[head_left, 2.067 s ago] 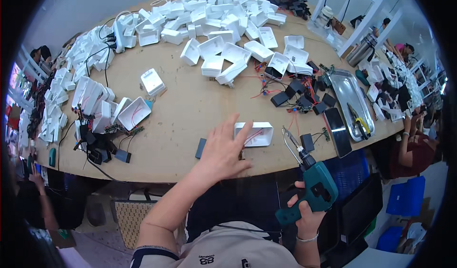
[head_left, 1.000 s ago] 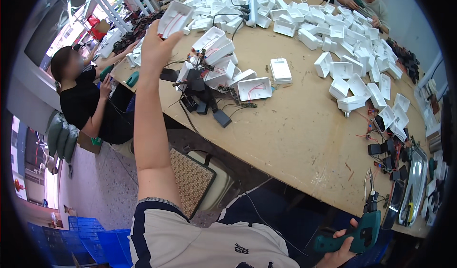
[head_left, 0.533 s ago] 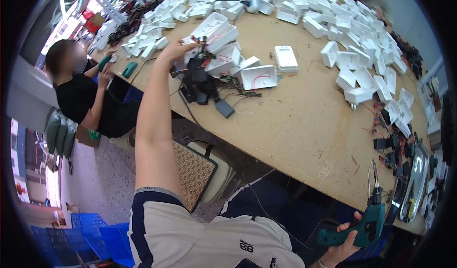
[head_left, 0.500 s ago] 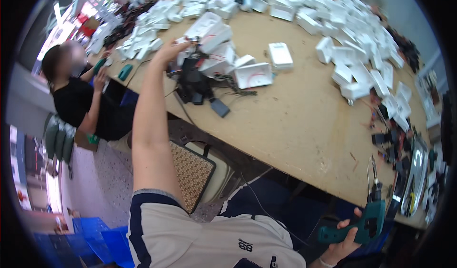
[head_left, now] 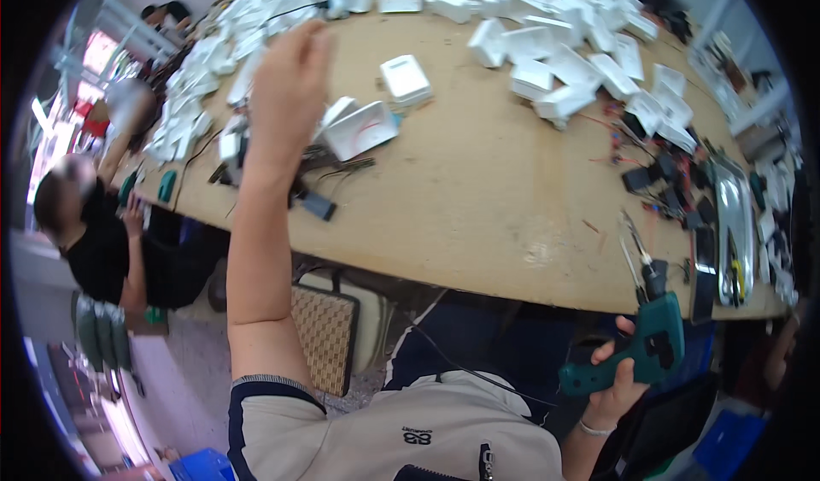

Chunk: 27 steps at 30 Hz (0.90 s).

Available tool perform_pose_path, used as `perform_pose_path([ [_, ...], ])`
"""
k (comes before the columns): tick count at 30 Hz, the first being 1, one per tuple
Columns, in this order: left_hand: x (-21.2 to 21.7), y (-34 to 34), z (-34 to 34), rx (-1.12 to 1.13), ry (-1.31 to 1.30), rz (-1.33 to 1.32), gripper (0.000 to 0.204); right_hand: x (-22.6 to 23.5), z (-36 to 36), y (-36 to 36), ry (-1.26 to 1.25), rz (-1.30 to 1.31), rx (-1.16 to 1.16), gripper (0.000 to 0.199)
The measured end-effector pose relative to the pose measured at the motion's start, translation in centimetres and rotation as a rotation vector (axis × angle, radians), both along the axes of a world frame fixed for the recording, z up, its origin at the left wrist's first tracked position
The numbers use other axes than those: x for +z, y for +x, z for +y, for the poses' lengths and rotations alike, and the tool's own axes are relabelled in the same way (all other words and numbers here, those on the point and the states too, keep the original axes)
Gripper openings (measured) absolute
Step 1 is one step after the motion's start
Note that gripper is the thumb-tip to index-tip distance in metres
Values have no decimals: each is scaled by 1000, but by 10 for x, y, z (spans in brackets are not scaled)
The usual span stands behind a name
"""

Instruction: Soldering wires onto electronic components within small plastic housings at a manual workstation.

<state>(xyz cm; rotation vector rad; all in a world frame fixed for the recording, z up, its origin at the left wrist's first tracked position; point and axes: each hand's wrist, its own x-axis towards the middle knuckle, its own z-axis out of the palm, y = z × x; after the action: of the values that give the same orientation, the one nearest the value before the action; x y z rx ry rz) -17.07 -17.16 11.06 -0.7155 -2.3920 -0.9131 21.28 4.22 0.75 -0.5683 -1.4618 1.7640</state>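
"How is your right grip point(head_left: 617, 395)?"

"Wrapped firmly round the handle of the teal soldering gun point(head_left: 642, 325), at the lower right of the frame. Its slender metal tip point(head_left: 636, 237) points up the frame."

"And your left grip point(head_left: 289, 96)?"

"Raised at the upper left, back of the hand to view. It's blurred, with the fingers bunched, and I can't tell whether they pinch anything."

"What lies nearest to that one?"

"An open white shell point(head_left: 363, 131) with red wires inside, just right of my wrist. Below it, close to my forearm, sits a small dark block point(head_left: 319, 206). A white case point(head_left: 406, 79) lies by itself farther right, near the upper middle."

"And farther out?"

"White shells are heaped point(head_left: 530, 7) along the top of the frame, on the tan counter point(head_left: 487, 199). At the right, dark parts with red wires point(head_left: 670, 182) lie tangled beside a metal tray point(head_left: 733, 199), which has yellow-handled pliers point(head_left: 737, 280) in it. A dark phone point(head_left: 703, 263) rests between the tray and my soldering gun."

"Anyone around?"

"A person in a black top point(head_left: 107, 250), at the left of the frame."
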Motion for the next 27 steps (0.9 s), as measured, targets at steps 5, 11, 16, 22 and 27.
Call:
perform_pose_path([
  [5,-56,-42,79,178,-642,-267,74,6,0,-10,-83,16,7,68],
  [11,-78,-63,93,137,-671,-333,76,4,10,3,-54,13,-8,67],
  [16,-55,-25,96,-247,-278,-507,60,0,18,11,-54,25,-19,65],
  [22,-85,86,126,-902,-177,-744,43,3,14,11,-65,53,-37,62],
  [27,-98,98,144,-1005,-255,-990,38,4,9,12,-45,50,-65,62],
])
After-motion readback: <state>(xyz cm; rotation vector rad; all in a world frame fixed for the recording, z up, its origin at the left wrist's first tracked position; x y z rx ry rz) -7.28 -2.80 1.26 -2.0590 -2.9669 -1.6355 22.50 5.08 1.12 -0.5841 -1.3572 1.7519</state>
